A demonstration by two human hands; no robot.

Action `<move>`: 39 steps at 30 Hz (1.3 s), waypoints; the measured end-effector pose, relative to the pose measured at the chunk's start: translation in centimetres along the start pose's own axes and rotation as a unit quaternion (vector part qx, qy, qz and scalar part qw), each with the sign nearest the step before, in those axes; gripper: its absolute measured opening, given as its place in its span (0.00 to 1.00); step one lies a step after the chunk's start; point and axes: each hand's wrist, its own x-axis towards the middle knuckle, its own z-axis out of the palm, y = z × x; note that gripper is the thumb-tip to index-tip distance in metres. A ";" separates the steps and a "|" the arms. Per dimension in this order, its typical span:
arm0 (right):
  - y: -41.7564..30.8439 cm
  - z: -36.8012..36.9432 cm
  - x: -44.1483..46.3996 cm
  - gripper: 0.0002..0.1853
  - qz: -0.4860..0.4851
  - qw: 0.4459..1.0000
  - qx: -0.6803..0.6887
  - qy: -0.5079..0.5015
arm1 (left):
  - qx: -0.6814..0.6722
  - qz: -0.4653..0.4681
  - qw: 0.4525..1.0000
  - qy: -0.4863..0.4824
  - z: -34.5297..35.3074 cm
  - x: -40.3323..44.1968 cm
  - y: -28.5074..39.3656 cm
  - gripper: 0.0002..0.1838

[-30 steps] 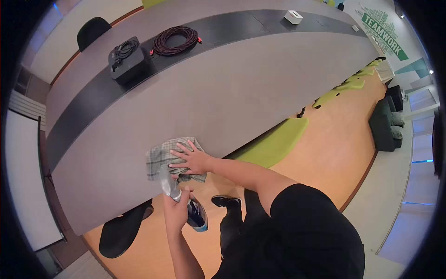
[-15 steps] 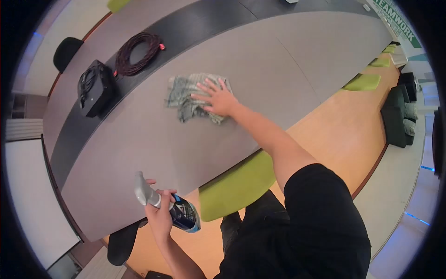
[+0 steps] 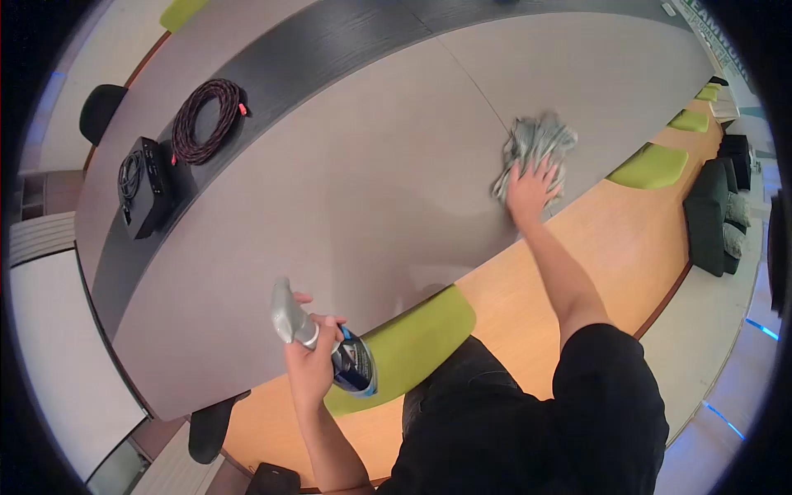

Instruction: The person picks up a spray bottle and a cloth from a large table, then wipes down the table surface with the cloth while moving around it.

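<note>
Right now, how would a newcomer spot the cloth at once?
Start at the big grey conference table and follow its near edge to the right, past the nearest green chair. There, the crumpled grey-green cloth lies on top, under the right hand. Unlike the spray bottle gripped in the left hand, it is loose, rumpled fabric.

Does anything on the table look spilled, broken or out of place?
Nothing stands out. The cloth under the right hand is crumpled, but that seems normal for wiping; the coiled cable and black box rest on the dark strip, with no spill or damage visible.
</note>
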 end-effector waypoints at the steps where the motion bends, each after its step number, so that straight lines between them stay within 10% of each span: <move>1: -0.4 -1.4 -5.9 0.33 -0.040 0.999 -0.029 -0.017 | 0.003 -0.009 1.000 -0.002 -1.0 -1.7 -0.2 0.23; 4: -6.1 -6.8 -13.8 0.31 -0.233 0.967 0.053 -0.082 | 0.010 -0.011 1.000 -0.011 1.1 0.0 0.8 0.23; 9: -7.8 -8.2 -12.7 0.36 -0.602 0.759 0.181 -0.170 | 0.034 0.023 0.999 0.004 4.0 -1.0 2.5 0.23; 17: -0.8 -2.3 -2.1 0.31 -0.217 0.974 0.014 -0.068 | 0.052 0.070 0.992 0.088 5.0 -4.0 4.1 0.24; 26: -10.0 -12.7 -11.3 0.39 -0.699 0.679 0.124 -0.188 | 0.030 0.044 0.990 0.127 1.2 -4.9 7.6 0.22; 33: -18.3 -2.4 7.1 0.37 -0.396 0.911 0.112 -0.029 | 0.013 0.058 0.982 0.178 3.8 -3.0 1.9 0.24; 36: -29.7 -2.2 10.4 0.37 -0.364 0.928 0.022 -0.081 | 0.000 0.021 0.979 0.205 2.4 0.7 3.1 0.24; 39: -38.8 -1.2 7.8 0.35 -0.468 0.847 0.250 0.019 | -0.003 -0.017 0.970 0.243 3.6 4.4 3.9 0.23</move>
